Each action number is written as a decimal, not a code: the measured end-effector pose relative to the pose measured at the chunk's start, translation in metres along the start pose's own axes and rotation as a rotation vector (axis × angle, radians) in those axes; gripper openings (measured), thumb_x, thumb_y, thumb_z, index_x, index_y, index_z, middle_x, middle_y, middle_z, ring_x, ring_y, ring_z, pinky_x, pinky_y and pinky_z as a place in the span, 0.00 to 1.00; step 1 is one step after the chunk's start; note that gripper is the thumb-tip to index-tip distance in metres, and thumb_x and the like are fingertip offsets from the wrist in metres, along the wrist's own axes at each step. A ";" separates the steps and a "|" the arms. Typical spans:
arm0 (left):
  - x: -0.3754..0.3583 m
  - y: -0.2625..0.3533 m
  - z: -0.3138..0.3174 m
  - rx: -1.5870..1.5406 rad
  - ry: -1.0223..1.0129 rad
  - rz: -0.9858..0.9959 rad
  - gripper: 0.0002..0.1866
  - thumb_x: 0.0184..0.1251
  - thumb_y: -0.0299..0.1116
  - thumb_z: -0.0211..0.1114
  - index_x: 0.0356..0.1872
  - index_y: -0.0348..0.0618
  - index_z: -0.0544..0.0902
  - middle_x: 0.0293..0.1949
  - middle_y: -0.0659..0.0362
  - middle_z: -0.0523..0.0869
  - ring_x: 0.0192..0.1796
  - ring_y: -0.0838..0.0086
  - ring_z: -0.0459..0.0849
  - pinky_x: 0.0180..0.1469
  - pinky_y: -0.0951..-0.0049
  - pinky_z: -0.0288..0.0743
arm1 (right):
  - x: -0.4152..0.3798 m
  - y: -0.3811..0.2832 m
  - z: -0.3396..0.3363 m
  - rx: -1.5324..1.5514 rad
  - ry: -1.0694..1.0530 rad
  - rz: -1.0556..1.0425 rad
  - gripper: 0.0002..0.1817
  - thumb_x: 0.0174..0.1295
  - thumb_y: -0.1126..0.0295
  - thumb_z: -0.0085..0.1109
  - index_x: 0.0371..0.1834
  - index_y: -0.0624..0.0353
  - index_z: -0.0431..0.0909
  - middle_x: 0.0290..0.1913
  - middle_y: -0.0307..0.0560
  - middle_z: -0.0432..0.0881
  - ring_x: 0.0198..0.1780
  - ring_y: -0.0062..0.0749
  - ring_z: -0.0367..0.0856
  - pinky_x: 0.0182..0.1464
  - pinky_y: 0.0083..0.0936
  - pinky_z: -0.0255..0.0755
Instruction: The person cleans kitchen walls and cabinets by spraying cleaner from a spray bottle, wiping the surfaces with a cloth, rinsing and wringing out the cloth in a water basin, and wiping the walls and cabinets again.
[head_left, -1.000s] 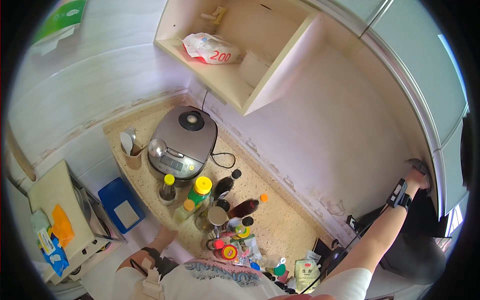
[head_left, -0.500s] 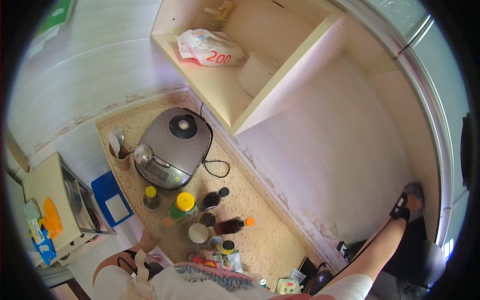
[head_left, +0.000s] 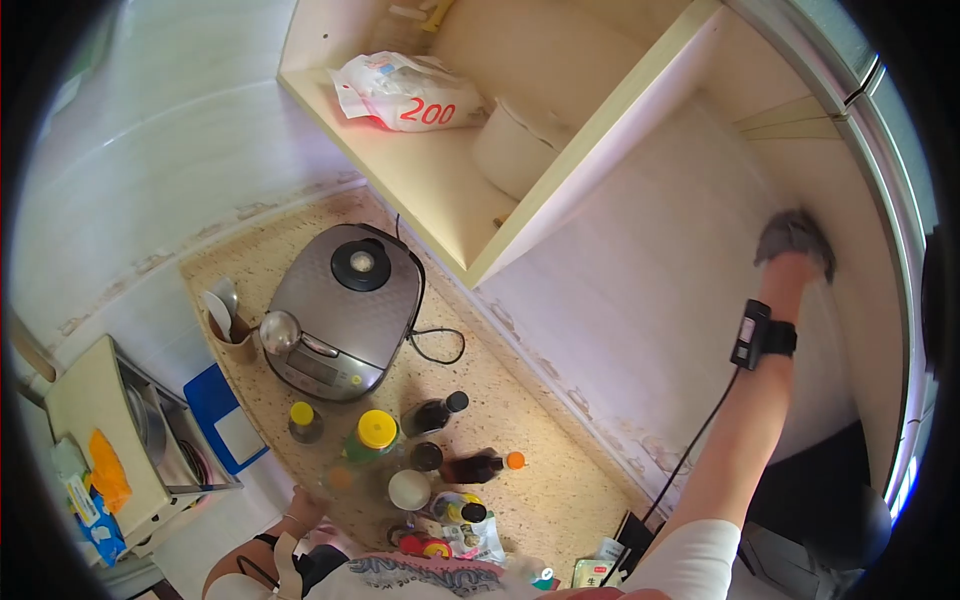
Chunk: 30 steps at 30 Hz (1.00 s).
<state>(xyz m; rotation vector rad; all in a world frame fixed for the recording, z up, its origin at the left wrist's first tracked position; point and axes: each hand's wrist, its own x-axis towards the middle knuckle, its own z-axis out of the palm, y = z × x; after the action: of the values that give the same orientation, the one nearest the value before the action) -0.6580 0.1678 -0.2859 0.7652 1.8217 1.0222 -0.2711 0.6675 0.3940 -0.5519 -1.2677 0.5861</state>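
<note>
My right arm, with a black device strapped at the wrist, reaches up on the right. At its end, my right hand [head_left: 788, 262] is against the inner side panel of the cabinet [head_left: 850, 210], wrapped in or gripping a dark grey cloth [head_left: 795, 235]. The cloth hides most of the fingers. Low on the left, my left hand [head_left: 303, 505] is by the front edge of the counter [head_left: 560, 490], partly hidden and blurred, so its fingers cannot be made out. Nearest to it are a yellow-capped jar [head_left: 378, 430] and a small yellow-capped bottle [head_left: 305, 425].
A grey rice cooker [head_left: 340, 300] stands on the counter, with a ladle [head_left: 282, 332] on it. Dark sauce bottles [head_left: 475, 467] and several condiments crowd the front. An open shelf above holds a white bag [head_left: 410, 95]. A blue-lidded bin [head_left: 225, 410] stands left.
My right hand has risen along the cabinet's side panel with the grey cloth, and the arm is stretched further up. My left hand stays near the counter edge. The view has shifted slightly.
</note>
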 end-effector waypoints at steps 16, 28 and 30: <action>-0.026 0.090 -0.023 0.018 -0.097 -0.206 0.35 0.53 0.37 0.66 0.51 0.23 0.56 0.47 0.39 0.74 0.49 0.57 0.77 0.49 0.66 0.71 | 0.001 0.055 0.276 0.349 -0.090 0.010 0.20 0.66 0.58 0.41 0.58 0.54 0.63 0.53 0.45 0.72 0.49 0.36 0.75 0.49 0.33 0.73; -0.011 0.053 -0.013 0.205 -0.078 -0.027 0.30 0.53 0.39 0.66 0.46 0.25 0.61 0.36 0.45 0.80 0.32 0.64 0.80 0.34 0.72 0.74 | -0.263 0.061 0.254 -0.361 -0.268 -0.645 0.30 0.64 0.57 0.40 0.66 0.60 0.51 0.64 0.61 0.54 0.67 0.50 0.51 0.68 0.39 0.42; -0.008 0.031 -0.005 0.066 0.002 -0.095 0.29 0.51 0.41 0.66 0.47 0.28 0.70 0.43 0.41 0.79 0.46 0.52 0.79 0.51 0.65 0.70 | -0.307 0.175 0.211 -0.392 -0.307 -0.466 0.32 0.64 0.55 0.39 0.68 0.60 0.49 0.66 0.62 0.51 0.69 0.51 0.46 0.69 0.39 0.40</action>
<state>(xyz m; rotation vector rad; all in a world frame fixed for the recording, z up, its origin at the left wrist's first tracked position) -0.6563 0.1743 -0.2539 0.7100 1.8830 0.9049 -0.5548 0.6008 0.1033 -0.4727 -1.7546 0.0254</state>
